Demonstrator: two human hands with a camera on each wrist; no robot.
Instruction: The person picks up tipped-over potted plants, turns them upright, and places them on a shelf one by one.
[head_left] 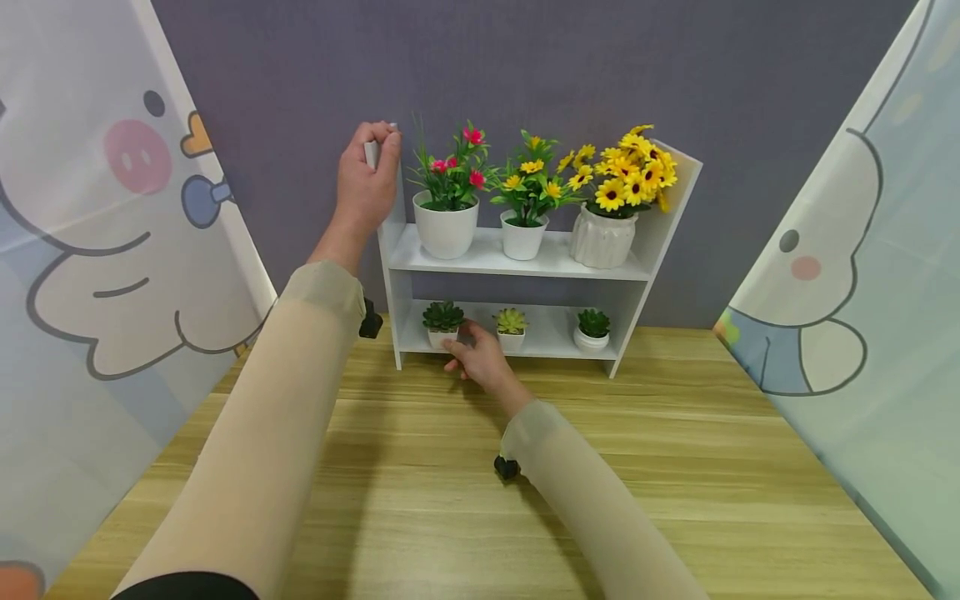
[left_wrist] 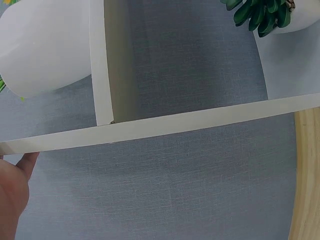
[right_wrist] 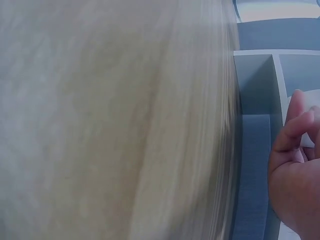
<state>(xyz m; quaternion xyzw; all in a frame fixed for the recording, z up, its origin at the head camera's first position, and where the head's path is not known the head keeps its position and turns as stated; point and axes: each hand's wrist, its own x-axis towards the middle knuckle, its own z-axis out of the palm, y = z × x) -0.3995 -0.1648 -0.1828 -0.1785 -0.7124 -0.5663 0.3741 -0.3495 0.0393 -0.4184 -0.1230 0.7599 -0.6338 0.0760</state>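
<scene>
A white two-tier shelf (head_left: 517, 265) stands on the wooden table against a grey backdrop. My left hand (head_left: 366, 179) grips the top of its left side panel, fingers curled over the edge. In the left wrist view, part of that hand (left_wrist: 12, 192) shows at the panel's edge. On the lower tier, my right hand (head_left: 480, 354) holds the small white pot of a dark green succulent (head_left: 443, 317) at its right side, between thumb and fingers. The right wrist view shows curled fingers (right_wrist: 292, 132) against a white pot, partly cut off by the frame.
A yellow-green succulent (head_left: 512, 327) and another dark green one (head_left: 592, 329) stand further right on the lower tier. Above are pots of red flowers (head_left: 446, 227), yellow flowers (head_left: 522, 237) and sunflowers (head_left: 604, 237). Cartoon-printed curtains (head_left: 105, 250) flank the table (head_left: 435, 500).
</scene>
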